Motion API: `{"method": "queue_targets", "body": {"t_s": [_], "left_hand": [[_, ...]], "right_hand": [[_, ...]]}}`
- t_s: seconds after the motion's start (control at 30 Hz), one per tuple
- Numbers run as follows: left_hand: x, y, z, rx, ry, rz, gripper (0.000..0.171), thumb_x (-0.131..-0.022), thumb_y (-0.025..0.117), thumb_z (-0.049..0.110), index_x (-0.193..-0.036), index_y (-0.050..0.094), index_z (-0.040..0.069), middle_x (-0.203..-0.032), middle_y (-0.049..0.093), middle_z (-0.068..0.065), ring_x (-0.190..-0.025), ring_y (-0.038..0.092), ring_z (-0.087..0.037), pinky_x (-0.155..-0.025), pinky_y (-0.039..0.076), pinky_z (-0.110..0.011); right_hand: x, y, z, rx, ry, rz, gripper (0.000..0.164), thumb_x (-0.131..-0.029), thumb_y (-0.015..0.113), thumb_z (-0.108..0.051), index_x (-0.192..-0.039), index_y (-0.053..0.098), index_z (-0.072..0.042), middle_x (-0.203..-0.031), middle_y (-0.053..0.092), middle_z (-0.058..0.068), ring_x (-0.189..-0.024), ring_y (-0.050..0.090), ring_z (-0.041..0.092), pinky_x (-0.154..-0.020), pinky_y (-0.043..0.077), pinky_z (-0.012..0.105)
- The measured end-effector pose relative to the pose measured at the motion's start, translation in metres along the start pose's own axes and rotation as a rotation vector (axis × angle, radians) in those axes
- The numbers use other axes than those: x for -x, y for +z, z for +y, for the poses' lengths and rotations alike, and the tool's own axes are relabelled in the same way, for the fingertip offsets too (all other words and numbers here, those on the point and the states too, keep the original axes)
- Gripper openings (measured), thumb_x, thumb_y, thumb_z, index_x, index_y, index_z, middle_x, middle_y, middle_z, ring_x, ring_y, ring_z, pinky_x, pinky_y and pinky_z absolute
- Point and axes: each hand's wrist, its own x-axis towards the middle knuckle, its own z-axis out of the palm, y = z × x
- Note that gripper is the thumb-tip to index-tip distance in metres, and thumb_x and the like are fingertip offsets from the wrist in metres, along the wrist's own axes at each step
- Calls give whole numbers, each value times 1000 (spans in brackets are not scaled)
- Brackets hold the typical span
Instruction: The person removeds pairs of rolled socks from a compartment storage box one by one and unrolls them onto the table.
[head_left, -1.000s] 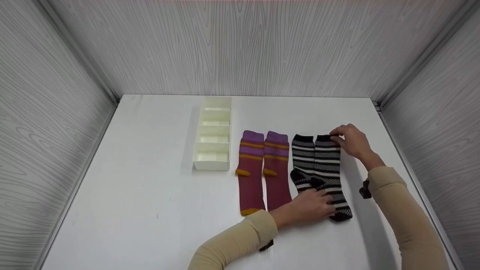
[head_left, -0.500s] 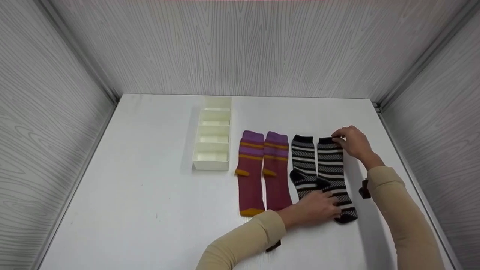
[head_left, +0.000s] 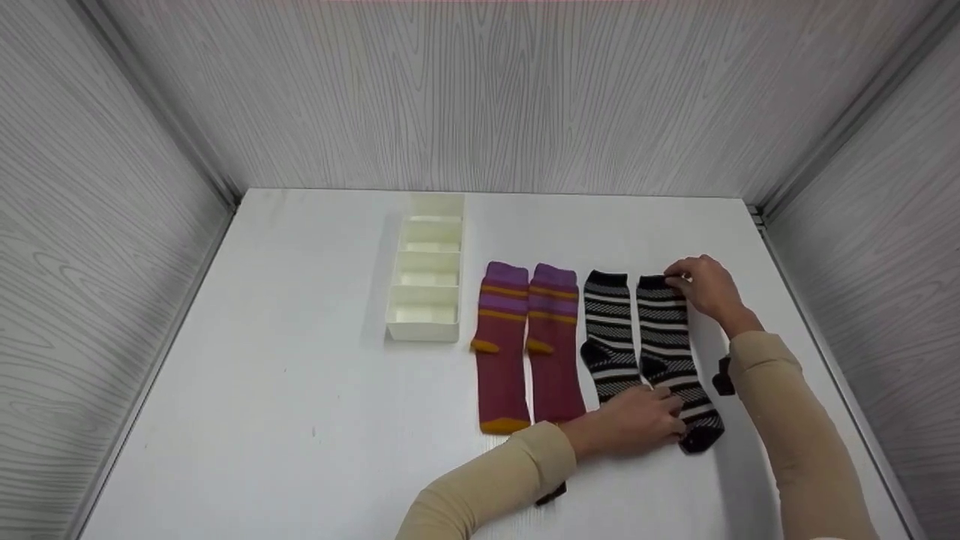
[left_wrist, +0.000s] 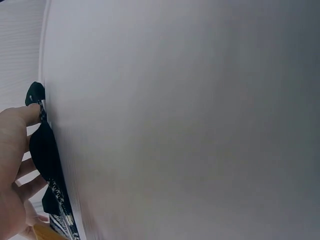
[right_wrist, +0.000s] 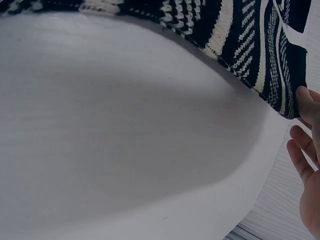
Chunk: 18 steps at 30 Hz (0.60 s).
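Observation:
Two black, grey and white striped socks lie side by side at the right in the head view. At the top cuff of the right striped sock [head_left: 664, 322], my right hand [head_left: 709, 289] pinches the corner between thumb and fingers. My left hand [head_left: 634, 421] is over the foot parts of the pair, with its thumb and fingers on the right sock near the toe. Part of the left striped sock [head_left: 607, 309], including its toe, is hidden beneath that hand. In the right wrist view, the held cuff [right_wrist: 290, 95] is slightly raised off the table.
Left of the striped pair lie two maroon socks [head_left: 502, 382] [head_left: 555, 382] with purple cuffs and orange bands. A cream divided box [head_left: 424, 331] stands farther left on the white table [head_left: 262, 375]. Wood-grain panels [head_left: 487, 97] enclose the back and sides.
The right striped sock has shifted to the right, opening a narrow gap between it and the left one. Both my hands have moved slightly right and nearer with it.

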Motion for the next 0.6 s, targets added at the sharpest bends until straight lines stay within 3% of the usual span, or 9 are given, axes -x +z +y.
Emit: {"method": "queue_targets", "body": {"t_s": [0.13, 0.3, 0.6], "left_hand": [[3, 0, 0, 16, 13, -17, 30, -111, 49, 45, -129, 72, 41, -125, 67, 15, -110, 61, -4, -89, 53, -18], [8, 0, -5, 35, 35, -15, 30, -111, 49, 42, -130, 72, 37, -129, 68, 14, -118, 62, -5, -97, 53, -20], [30, -11, -31, 42, 10, 3, 35, -111, 50, 43, -139, 66, 31, -139, 67, 9, -130, 61, -10, -108, 51, -24]], "right_hand": [[2, 3, 1, -8, 32, -21, 20, -102, 68, -9, -118, 77, -2, -114, 74, 24, -104, 66, 42, -88, 53, 58], [6, 1, 0, -2, 11, -1, 24, -102, 68, -12, -121, 75, 1, -116, 74, 26, -106, 66, 44, -87, 54, 59], [9, -10, -6, -20, -4, 58, 37, -101, 72, -28, -127, 73, -1, -123, 73, 25, -111, 66, 47, -86, 54, 61]]}}
